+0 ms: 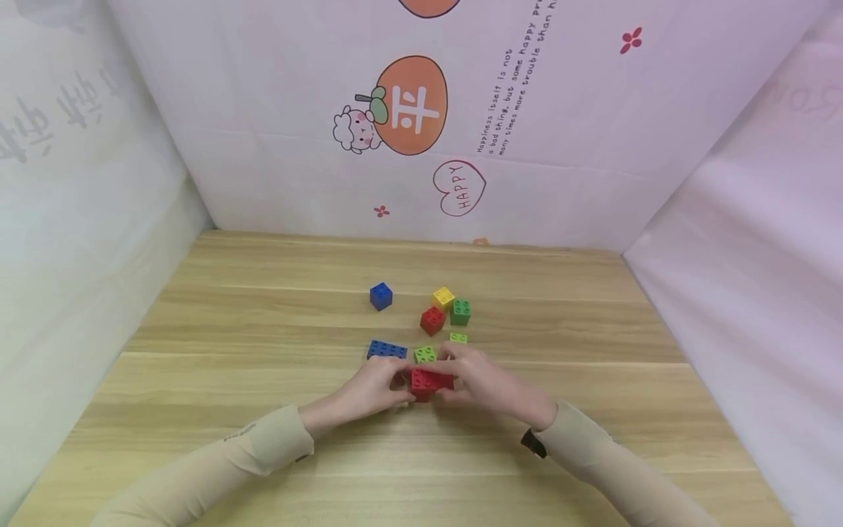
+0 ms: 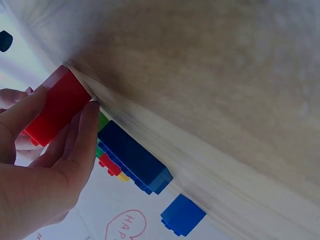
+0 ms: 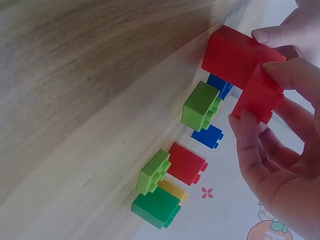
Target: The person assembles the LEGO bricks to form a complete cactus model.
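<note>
My left hand [image 1: 375, 384] holds a red toy brick [image 2: 57, 105] between thumb and fingers, at the front of the group of bricks. Across from it, my right hand [image 1: 484, 380] pinches another red brick [image 3: 257, 95], its thumb on one side and fingertips on the other. In the right wrist view this brick sits against the top of the lower red brick [image 3: 232, 55] and juts out past its side. Studs show on the upper face of the red pair in the head view, partly covered by the right fingers.
Just beyond the hands lie a long blue brick [image 1: 387, 349], a lime brick [image 1: 424, 354] and a thinner lime brick [image 1: 458, 338]. Farther back are red [image 1: 432, 320], yellow [image 1: 443, 297], green [image 1: 460, 312] and small blue [image 1: 380, 296] bricks. White printed cloth [image 1: 296, 183] encloses the wooden table [image 1: 263, 293].
</note>
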### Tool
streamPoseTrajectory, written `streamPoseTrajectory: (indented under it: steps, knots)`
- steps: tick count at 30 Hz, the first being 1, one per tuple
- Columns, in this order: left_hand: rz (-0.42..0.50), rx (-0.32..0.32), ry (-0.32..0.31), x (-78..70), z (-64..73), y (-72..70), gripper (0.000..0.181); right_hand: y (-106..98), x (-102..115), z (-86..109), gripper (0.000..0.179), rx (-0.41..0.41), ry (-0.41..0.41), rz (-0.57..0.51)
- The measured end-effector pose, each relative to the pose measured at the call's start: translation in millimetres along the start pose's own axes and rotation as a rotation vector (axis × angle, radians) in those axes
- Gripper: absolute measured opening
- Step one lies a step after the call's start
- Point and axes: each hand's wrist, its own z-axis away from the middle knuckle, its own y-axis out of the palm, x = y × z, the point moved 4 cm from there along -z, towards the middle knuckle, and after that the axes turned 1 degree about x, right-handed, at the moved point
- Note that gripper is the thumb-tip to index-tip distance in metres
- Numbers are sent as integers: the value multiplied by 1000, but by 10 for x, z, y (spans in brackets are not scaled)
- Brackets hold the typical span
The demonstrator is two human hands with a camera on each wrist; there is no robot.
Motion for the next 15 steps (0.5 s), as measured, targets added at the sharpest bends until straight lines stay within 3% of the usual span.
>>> streamPoseTrajectory:
  steps: [7, 15]
  knots:
    - [12, -4, 7, 12, 5, 2, 32, 12, -5, 4, 46, -26, -31, 35]
    - [2, -2, -4, 1, 13, 1, 32, 30, -80, 58, 39, -42, 53, -41]
